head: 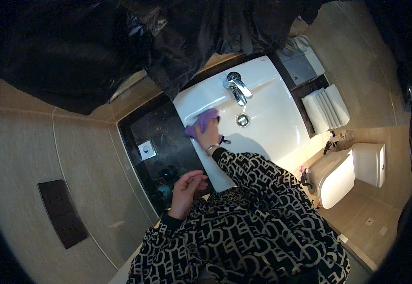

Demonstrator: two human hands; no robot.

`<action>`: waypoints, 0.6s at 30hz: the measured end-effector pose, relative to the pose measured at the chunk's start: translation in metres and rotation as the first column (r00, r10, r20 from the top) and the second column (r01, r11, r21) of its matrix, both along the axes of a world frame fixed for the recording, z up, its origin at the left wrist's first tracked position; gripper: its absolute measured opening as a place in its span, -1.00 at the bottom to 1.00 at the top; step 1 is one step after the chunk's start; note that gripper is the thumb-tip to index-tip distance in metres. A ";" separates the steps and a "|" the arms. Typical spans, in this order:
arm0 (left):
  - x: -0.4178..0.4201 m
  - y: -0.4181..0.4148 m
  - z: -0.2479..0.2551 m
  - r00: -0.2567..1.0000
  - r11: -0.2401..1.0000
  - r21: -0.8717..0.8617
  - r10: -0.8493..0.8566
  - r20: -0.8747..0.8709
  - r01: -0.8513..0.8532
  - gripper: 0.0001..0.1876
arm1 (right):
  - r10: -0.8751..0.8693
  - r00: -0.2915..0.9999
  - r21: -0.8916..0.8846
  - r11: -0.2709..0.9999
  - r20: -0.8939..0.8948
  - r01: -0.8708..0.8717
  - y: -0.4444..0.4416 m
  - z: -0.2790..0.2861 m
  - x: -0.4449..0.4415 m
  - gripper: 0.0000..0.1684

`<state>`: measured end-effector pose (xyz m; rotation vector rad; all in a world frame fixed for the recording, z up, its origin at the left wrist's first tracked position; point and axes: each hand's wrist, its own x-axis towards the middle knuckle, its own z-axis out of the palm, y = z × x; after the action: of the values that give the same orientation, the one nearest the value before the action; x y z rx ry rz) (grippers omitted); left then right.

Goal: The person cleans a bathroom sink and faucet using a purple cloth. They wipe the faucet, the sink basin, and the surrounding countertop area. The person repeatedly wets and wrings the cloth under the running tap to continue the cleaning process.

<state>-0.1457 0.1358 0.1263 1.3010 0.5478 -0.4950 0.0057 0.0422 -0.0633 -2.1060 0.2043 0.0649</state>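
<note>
A white ceramic washbasin (pixel 277 124) with a chrome mixer tap (pixel 239 88) and a metal drain plug (pixel 242 120) lies in front of me. My right hand (pixel 207 136) presses a purple cloth (pixel 206 119) on the basin's left rim and inner wall. A small black loop (pixel 225 140) sticks out beside that hand. Holding nothing, my left hand (pixel 188 188) hovers over the front of the dark stone counter (pixel 172 124), its fingers loosely bent and apart.
Folded white towels (pixel 325 108) and a grey box (pixel 298 65) stand right of the basin. A small white square packet (pixel 146 149) and dark glasses (pixel 165 174) are on the left counter. A toilet (pixel 340 177) stands at right. Dark sheeting (pixel 177 39) spans the top.
</note>
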 end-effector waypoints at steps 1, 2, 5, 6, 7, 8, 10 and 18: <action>0.003 -0.002 0.000 1.000 1.000 0.009 0.000 0.003 0.000 -0.74 | 0.092 0.995 -0.029 0.995 0.042 -0.091 0.002 0.013 -0.013 -0.13; 0.004 -0.002 0.000 1.000 1.000 -0.007 0.011 0.006 -0.011 -0.74 | 0.251 0.965 -0.116 0.963 0.077 -0.242 -0.001 0.027 -0.026 -0.12; 0.009 -0.005 -0.001 0.999 0.999 -0.044 0.030 0.027 -0.029 -0.75 | 0.551 0.828 -0.160 0.831 0.102 -0.533 -0.034 0.061 -0.072 -0.12; 0.010 -0.005 0.000 0.999 0.999 -0.043 0.031 0.036 -0.029 -0.74 | 0.615 0.784 -0.188 0.782 0.085 -0.594 -0.051 0.065 -0.096 -0.15; 0.008 -0.003 0.000 0.998 0.998 -0.040 0.042 0.043 -0.040 -0.74 | 0.683 0.728 -0.211 0.722 0.065 -0.659 -0.063 0.070 -0.114 -0.16; 0.008 -0.001 -0.004 0.997 0.998 -0.024 0.063 0.051 -0.062 -0.74 | 0.752 0.659 -0.238 0.645 0.027 -0.726 -0.069 0.081 -0.118 -0.19; 0.003 0.006 -0.012 0.993 0.994 0.006 0.107 0.055 -0.107 -0.74 | 0.864 0.500 -0.271 0.467 -0.065 -0.842 -0.076 0.102 -0.125 -0.23; -0.003 0.002 -0.011 0.987 0.983 0.084 0.159 0.032 -0.161 -0.66 | 0.596 0.785 -0.361 0.779 0.170 -0.513 0.006 0.040 0.014 -0.17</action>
<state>-0.1489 0.1375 0.1155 1.3307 0.6532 -0.3241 0.0197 0.0480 -0.0237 -2.3803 -0.6353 0.0993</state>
